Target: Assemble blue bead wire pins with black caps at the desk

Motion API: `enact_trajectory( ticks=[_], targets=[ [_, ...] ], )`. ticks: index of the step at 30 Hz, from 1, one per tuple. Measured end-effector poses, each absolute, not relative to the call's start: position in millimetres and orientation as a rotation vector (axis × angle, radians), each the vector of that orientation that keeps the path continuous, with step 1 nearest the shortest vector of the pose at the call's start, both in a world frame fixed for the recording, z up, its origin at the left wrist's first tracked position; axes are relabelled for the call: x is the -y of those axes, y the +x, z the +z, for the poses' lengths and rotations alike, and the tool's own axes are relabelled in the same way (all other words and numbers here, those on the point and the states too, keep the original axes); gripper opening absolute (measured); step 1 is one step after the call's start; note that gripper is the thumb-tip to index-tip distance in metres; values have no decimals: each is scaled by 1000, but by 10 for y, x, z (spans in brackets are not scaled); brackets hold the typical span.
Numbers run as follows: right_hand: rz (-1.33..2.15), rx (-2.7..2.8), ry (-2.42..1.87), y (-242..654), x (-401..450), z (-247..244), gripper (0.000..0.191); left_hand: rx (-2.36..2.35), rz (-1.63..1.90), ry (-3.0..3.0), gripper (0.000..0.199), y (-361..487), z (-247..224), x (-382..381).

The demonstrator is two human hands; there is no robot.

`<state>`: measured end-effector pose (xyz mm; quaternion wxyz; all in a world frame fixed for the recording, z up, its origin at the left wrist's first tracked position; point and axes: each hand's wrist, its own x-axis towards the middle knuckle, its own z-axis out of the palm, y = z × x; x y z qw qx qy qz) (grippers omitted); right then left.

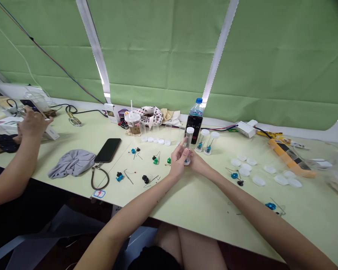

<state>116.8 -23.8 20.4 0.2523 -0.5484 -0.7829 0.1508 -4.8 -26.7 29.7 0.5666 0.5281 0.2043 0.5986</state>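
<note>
A clear tube (188, 139) with a white cap stands upright in my left hand (179, 159), whose fingers and thumb close round its lower half. Close against the tube's lower end is my right hand (196, 164); its fingers are hidden behind the tube and my left hand. Just beyond stand two capped clear tubes (208, 144) with blue parts and thin metal pieces inside. A phone (193, 125) showing a timer leans on a water bottle (198, 101) behind them. Green parts (169, 160) lie left of my left hand.
Several white discs (258, 180) and blue parts (270, 206) lie to the right, before an orange device (293, 157). Clear tubes (168, 132), small part groups (119, 177), a dark phone (108, 150) and grey cloth (71, 164) are left. Another person's hand (35, 122) holds a phone.
</note>
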Motion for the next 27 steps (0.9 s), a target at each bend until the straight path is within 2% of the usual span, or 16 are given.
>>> enact_trajectory(
  ticks=[8,14,21,24,27],
  targets=[
    [316,2096,-1592,990,245,159,38,-512,1401,1057,62,-126,310,127],
    [335,2010,-1718,1454,505,244,22,-511,1312,1113,62,-67,263,177],
    [668,1689,-1457,2123,833,506,43,-479,1142,1136,63,70,101,291],
    [695,1610,-1320,2141,922,518,46,-477,1070,1215,62,96,71,302],
    [599,1668,-1275,2076,962,498,46,-514,1050,1410,51,90,82,294]
  ],
)
